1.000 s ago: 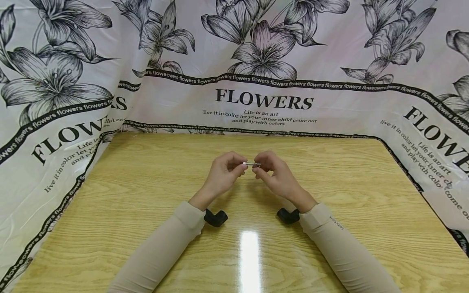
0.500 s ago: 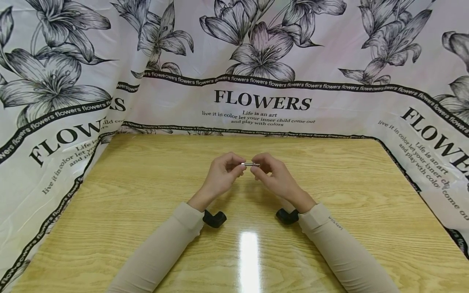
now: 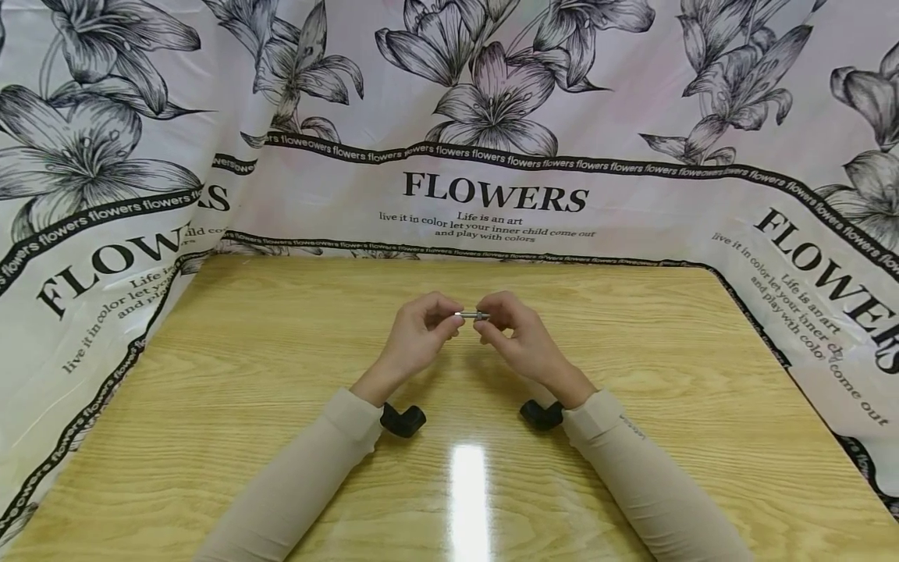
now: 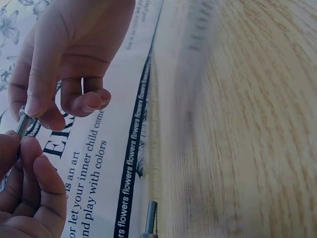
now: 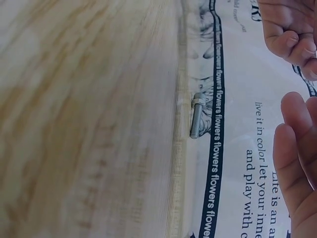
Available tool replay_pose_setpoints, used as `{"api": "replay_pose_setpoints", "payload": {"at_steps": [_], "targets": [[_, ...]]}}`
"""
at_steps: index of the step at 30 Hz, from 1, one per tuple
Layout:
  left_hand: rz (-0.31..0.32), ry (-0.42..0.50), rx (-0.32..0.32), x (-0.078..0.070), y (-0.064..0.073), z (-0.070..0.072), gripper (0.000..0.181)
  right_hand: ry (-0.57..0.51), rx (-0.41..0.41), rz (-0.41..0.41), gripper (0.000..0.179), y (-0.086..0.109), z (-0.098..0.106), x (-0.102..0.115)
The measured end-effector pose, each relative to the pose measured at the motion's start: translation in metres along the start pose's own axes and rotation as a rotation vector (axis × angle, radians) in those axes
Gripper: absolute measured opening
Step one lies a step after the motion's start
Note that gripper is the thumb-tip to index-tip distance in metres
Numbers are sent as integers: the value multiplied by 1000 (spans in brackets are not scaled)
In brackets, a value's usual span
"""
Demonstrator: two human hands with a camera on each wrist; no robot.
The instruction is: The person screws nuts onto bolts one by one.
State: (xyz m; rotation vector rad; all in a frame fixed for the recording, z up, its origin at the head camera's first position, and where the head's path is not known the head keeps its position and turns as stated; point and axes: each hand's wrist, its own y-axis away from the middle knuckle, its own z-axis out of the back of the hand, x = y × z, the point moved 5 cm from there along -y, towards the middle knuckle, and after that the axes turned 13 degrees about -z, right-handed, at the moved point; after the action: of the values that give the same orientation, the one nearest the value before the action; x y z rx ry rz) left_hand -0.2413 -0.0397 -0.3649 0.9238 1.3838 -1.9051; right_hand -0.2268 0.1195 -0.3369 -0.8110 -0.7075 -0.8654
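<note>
In the head view a slim metal bolt point(image 3: 469, 315) lies level between the two hands, above the table. My left hand point(image 3: 417, 332) pinches one end of it between thumb and forefinger. A small nut point(image 3: 481, 315) sits on the shaft toward the other end, where thumb and forefinger of my right hand point(image 3: 520, 336) pinch it. The left wrist view shows the threaded shaft point(image 4: 22, 127) rising from the left fingertips point(image 4: 30, 148), with the right thumb at the nut. The right hand's other fingers curl loosely. The held bolt is out of the right wrist view.
A second bolt with a nut point(image 5: 197, 116) overlaps the table's far edge in the right wrist view. The wood-grain table point(image 3: 281, 375) is ringed by a flower-print cloth point(image 3: 316, 195). Black angled pieces point(image 3: 403, 421) sit at both wrists, by the sleeves.
The right thumb and forefinger shift slightly around the nut end. The left hand keeps its pinch. The whole head view has slid a little to the left.
</note>
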Motion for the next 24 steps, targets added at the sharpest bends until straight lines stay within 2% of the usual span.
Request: {"api": "replay_pose_setpoints", "payload": {"at_steps": [7, 13, 15, 19, 24], "targets": [[1, 1, 14, -1, 0, 2, 10, 13, -9, -73, 9, 0, -3, -5], [1, -4, 8, 0, -1, 1, 9, 4, -5, -126, 12, -5, -5, -34], [-1, -5, 6, 0, -1, 1, 10, 3, 3, -125, 16, -5, -4, -31], [9, -6, 5, 0, -1, 2, 12, 19, 7, -95, 30, -2, -1, -8], [10, -1, 4, 0, 0, 2, 10, 16, -5, -25, 28, -1, -1, 3]]}}
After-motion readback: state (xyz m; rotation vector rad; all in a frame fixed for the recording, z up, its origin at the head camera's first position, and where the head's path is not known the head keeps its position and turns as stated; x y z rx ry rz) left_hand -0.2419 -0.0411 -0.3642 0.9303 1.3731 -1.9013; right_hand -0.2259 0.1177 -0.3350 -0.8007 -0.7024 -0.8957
